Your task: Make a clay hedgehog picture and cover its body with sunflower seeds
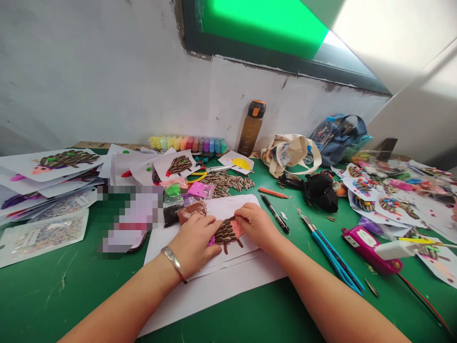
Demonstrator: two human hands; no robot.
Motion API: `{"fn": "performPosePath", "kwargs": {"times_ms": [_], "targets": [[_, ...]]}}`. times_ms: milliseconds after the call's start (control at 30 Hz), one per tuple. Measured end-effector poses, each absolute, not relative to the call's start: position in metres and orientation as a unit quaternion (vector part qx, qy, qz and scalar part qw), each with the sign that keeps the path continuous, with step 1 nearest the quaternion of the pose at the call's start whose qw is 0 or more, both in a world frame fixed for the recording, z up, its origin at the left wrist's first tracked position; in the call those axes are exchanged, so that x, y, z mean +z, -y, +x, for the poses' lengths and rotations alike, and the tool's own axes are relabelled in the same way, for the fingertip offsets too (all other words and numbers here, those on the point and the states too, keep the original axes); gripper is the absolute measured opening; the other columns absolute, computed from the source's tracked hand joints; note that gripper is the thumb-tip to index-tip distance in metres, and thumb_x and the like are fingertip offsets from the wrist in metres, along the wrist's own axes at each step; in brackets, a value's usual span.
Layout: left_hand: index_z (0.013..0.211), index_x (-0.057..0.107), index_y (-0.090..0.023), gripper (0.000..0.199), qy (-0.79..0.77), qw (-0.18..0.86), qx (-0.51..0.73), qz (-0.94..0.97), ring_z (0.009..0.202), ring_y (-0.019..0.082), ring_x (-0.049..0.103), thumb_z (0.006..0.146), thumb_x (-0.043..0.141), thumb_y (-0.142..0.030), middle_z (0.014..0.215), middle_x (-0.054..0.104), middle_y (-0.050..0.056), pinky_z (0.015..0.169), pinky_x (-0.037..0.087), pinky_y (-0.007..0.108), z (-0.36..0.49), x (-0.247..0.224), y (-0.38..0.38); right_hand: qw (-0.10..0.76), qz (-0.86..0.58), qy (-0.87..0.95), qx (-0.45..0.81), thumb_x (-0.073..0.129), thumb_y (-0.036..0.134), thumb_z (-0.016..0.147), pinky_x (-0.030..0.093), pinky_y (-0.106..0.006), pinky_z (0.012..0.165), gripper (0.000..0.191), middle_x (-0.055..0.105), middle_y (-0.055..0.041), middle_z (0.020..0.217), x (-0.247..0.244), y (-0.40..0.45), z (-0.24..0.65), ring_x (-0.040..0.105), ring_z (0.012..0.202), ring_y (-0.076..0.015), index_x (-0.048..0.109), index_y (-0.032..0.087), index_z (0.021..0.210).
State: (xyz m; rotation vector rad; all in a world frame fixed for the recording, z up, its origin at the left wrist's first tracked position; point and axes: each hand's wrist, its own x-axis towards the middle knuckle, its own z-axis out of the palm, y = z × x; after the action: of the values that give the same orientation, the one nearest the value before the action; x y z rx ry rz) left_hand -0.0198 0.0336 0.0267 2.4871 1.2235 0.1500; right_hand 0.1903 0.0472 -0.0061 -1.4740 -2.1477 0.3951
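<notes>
A hedgehog figure of striped seeds and clay (225,232) lies on white paper (214,298) in front of me. My left hand (195,243), with a silver bracelet at the wrist, rests on the paper at the figure's left side, fingers spread and thumb by a purple bit. At the pink clay on the right, my right hand (256,225) has its fingertips pressed together; what they hold, if anything, is hidden. Beyond the hands are a brown clay packet (192,211), a black one (172,215) and a heap of seeds (228,183).
Finished hedgehog sheets (67,159) are stacked at left, beside bead bags (43,238). Right of the paper lie a black pen (274,213), a blue cutter (333,255) and a magenta glue gun (371,247). A bottle (251,128) stands near the wall.
</notes>
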Motion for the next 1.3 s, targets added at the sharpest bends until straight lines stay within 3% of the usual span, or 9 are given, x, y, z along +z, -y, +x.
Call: {"fn": "performPosePath", "kwargs": {"times_ms": [367,833,1067,1300], "targets": [[0.127,0.056,-0.017,0.051,-0.435,0.163,0.042,0.885,0.112,0.031,0.049,0.079,0.066,-0.03,0.128,0.057,0.011,0.099,0.039,0.045,-0.019,0.026,-0.033,0.253,-0.526,0.802,0.122,0.058,0.009,0.085,0.038,-0.026,0.07,0.019,0.057,-0.0029,0.075,-0.012,-0.05,0.191,0.052,0.078,-0.0158,0.067,0.017,0.071],[0.124,0.057,-0.017,0.047,-0.434,0.181,0.04,0.882,0.107,0.03,0.05,0.079,0.064,-0.031,0.126,0.057,0.01,0.097,0.039,0.044,-0.02,0.028,-0.034,0.26,-0.576,0.763,0.138,0.051,0.007,0.083,0.042,-0.023,0.071,0.022,0.066,-0.0016,0.081,0.002,-0.061,0.196,0.057,0.079,-0.014,0.069,0.02,0.079],[0.124,0.056,-0.016,0.047,-0.431,0.193,0.052,0.88,0.105,0.03,0.049,0.079,0.062,-0.031,0.123,0.058,0.01,0.094,0.04,0.045,-0.02,0.029,-0.032,0.193,-0.598,0.771,0.102,0.049,0.011,0.079,0.034,-0.025,0.061,0.024,0.064,-0.0015,0.07,0.018,-0.109,0.183,0.055,0.069,-0.0151,0.066,0.019,0.063],[0.121,0.058,-0.018,0.045,-0.434,0.198,0.058,0.877,0.103,0.029,0.048,0.079,0.062,-0.033,0.118,0.059,0.008,0.093,0.04,0.044,-0.021,0.028,-0.033,0.144,-0.621,0.768,0.058,0.048,0.013,0.08,0.033,-0.027,0.063,0.022,0.065,-0.0069,0.078,0.004,-0.127,0.164,0.055,0.077,-0.0194,0.066,0.019,0.069]]}}
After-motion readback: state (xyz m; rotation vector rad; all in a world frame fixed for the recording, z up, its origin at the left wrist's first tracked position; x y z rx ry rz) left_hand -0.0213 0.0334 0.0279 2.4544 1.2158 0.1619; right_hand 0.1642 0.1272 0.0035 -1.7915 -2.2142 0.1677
